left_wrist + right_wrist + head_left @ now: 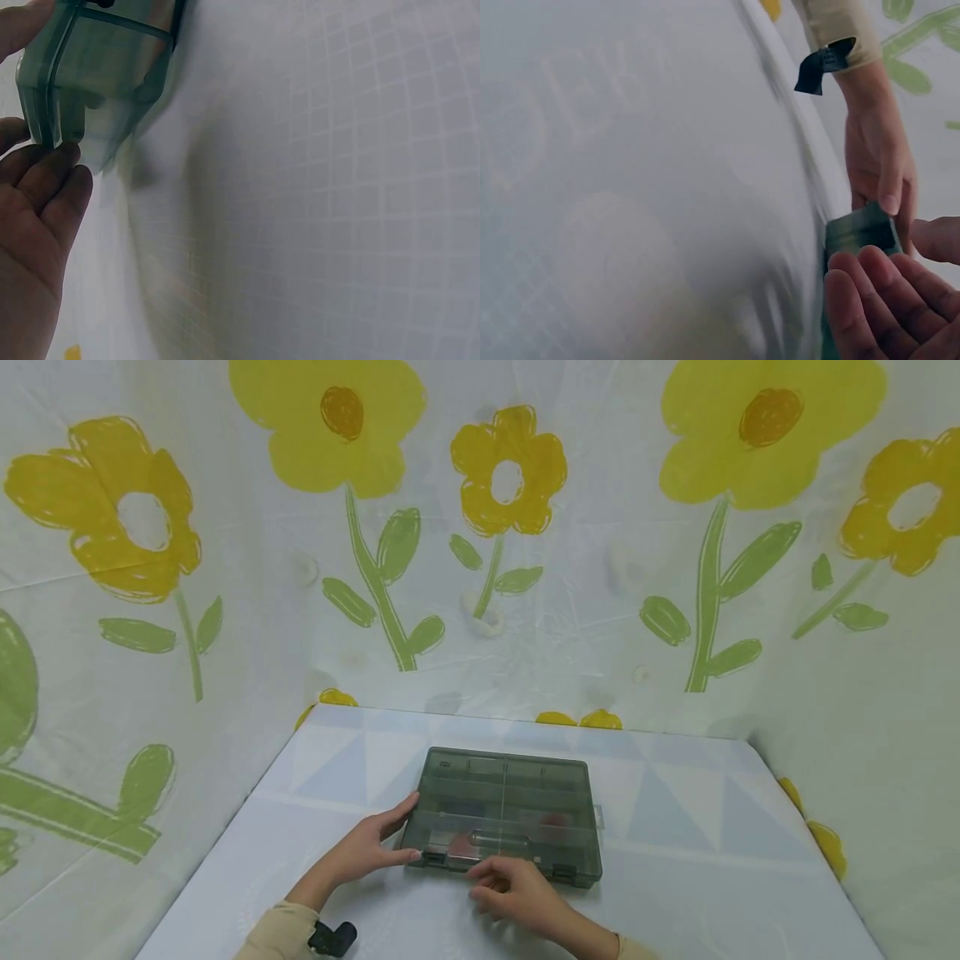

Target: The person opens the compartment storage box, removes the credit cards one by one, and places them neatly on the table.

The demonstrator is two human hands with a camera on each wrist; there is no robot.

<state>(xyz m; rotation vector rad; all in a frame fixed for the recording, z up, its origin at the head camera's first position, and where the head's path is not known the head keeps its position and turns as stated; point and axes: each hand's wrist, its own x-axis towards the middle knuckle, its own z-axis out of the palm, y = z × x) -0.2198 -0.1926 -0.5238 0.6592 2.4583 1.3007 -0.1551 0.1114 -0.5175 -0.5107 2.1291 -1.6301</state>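
Observation:
A translucent dark green compartment box (465, 789) lies on the table with its lid down. Two black latches, the left latch (434, 858) and the right latch (564, 871), sit along its front edge. My left hand (363, 847) grips the box's left side, thumb at the front corner and fingers along the side; the left wrist view shows its fingertips (64, 161) against the box wall. In front of the box's front edge, my right hand (517, 893) has loosely bent fingers and holds nothing. Reddish items show dimly through the lid; their kind cannot be told.
The box stands on a table (675, 893) covered by a white cloth with pale blue triangles. Flower-printed curtains (585, 635) enclose its back and both sides. A clear tab (598, 816) sticks out at the box's right side. A black strap (332, 938) is on the left wrist.

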